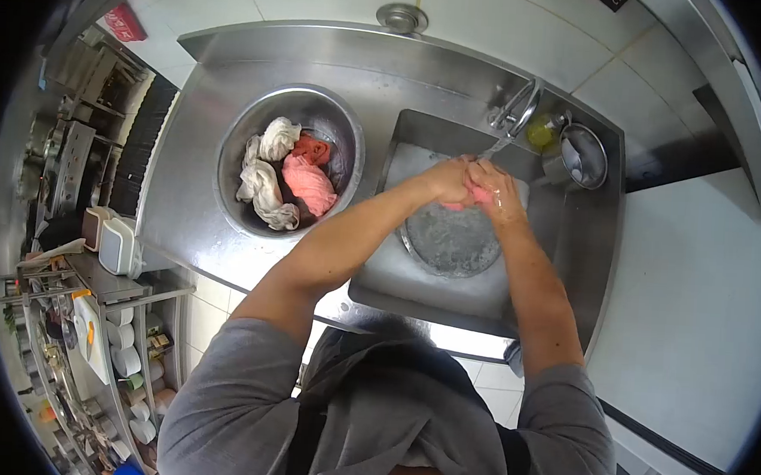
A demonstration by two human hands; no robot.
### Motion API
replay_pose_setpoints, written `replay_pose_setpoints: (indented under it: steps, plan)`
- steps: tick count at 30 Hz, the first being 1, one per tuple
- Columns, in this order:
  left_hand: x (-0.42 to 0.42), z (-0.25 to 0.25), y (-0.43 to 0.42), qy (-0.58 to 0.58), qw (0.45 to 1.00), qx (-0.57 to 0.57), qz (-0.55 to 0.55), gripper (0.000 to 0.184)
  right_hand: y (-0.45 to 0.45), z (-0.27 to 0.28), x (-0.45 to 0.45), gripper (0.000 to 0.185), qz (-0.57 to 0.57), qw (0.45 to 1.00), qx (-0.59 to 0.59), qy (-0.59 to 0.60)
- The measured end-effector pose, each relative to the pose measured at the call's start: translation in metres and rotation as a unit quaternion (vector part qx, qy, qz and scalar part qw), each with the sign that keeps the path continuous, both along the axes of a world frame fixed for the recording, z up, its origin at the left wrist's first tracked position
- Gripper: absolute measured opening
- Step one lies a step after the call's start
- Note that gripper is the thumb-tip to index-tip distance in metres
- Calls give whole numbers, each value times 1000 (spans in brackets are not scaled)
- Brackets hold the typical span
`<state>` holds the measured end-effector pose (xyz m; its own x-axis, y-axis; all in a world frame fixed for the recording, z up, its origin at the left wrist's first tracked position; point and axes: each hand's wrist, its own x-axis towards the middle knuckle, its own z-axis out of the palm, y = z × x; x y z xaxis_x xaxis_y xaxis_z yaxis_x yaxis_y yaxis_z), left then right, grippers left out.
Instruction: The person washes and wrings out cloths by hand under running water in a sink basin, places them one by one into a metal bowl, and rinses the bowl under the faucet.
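Observation:
Both of my hands are closed around a wet pink cloth (481,194), held over the sink (379,267) below the running tap (516,111). My left hand (452,179) grips it from the left, and my right hand (501,192) presses against it from the right. Most of the cloth is hidden in my fingers. Under the hands, a round basin or container (451,241) of water sits in the sink. To the left, a metal bowl (228,195) holds twisted white cloths (267,193), a pink cloth (310,185) and a darker red one (314,151).
Behind the sink's right corner stand a bottle of yellow liquid (543,132) and a metal pot (593,145) with utensils in it. A white surface (688,288) lies to the right. Shelves with stacked bowls (125,349) stand at the lower left.

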<state>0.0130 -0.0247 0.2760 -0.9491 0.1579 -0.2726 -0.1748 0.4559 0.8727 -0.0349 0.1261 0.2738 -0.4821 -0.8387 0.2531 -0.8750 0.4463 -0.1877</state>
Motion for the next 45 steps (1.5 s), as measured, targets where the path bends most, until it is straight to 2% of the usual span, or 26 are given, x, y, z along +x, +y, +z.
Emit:
replay_pose_setpoints:
  steps: [1,3,5,6,8,9,11,12,13,14,15,16,17,20,22,23,25,26,28,32,36,38,40,41,42,45]
  plan:
    - [3,-5,4,75,982,-171,-19,75,2,-23,6,29,-58,997,-33,-45]
    - [19,-13,7,133,966,-218,-51,70,2,-40,24,27,-117,986,-59,-100]
    - [28,-29,8,193,942,-263,-85,65,-7,-34,42,25,-283,858,-74,-423]
    - [29,-46,9,271,922,-265,-85,62,-1,-58,48,25,-287,855,-71,-426]
    - [31,-59,15,347,896,-262,-86,59,5,-99,60,26,-251,826,-270,-427]
    - [36,-60,20,308,909,-271,-68,51,14,-97,61,26,-253,825,-269,-427]
    - [42,-63,25,267,920,-284,-50,43,15,-30,75,32,-340,760,-96,-545]
    - [43,-70,26,121,966,-224,-38,30,22,-28,82,32,-338,759,-100,-547]
    - [44,-75,26,-30,987,-158,-25,20,35,-27,89,32,-262,880,-129,-373]
    - [45,-77,23,-31,986,-159,-27,20,42,-23,92,31,-174,957,-149,-179]
    - [44,-79,16,-226,970,83,-33,15,46,-18,90,31,-176,956,-150,-179]
    - [43,-80,14,-399,860,317,-36,10,48,-5,86,34,-95,989,-92,-65]
    - [42,-67,18,-401,859,315,-38,10,51,1,83,37,-13,998,-31,50]
    - [34,-44,27,-468,790,388,-79,10,53,-28,48,28,33,995,-65,-68]
    - [21,-46,27,-400,868,273,-111,16,51,-33,37,26,-17,991,-26,-132]
    - [14,-43,30,-403,867,271,-112,16,49,-34,32,25,-62,979,13,-191]
    - [3,-41,40,-173,964,-95,-177,19,46,-40,22,23,-81,977,6,-196]
    - [6,-42,43,-177,964,-96,-176,19,44,-43,20,22,-98,975,1,-198]
    - [16,-43,46,134,945,-276,-115,26,41,-46,28,20,-149,958,-31,-243]
    - [16,-44,41,135,915,-349,-147,28,39,-78,41,17,-264,888,-102,-362]
    - [14,-63,34,251,883,-348,-190,25,32,-101,58,15,-257,850,-196,-417]
    - [20,-75,31,286,877,-344,-177,24,29,-88,67,17,-308,743,-192,-562]
    - [32,-82,23,388,870,-297,-63,24,24,-104,71,17,-281,773,-209,-529]
    - [41,-75,19,387,869,-303,-62,24,18,-100,70,18,-260,801,-227,-490]
    - [51,-68,13,345,889,-298,35,25,18,-95,60,18,-253,801,-230,-490]
    - [83,-18,-27,241,886,-309,249,36,6,-49,12,18,-238,718,-330,-564]
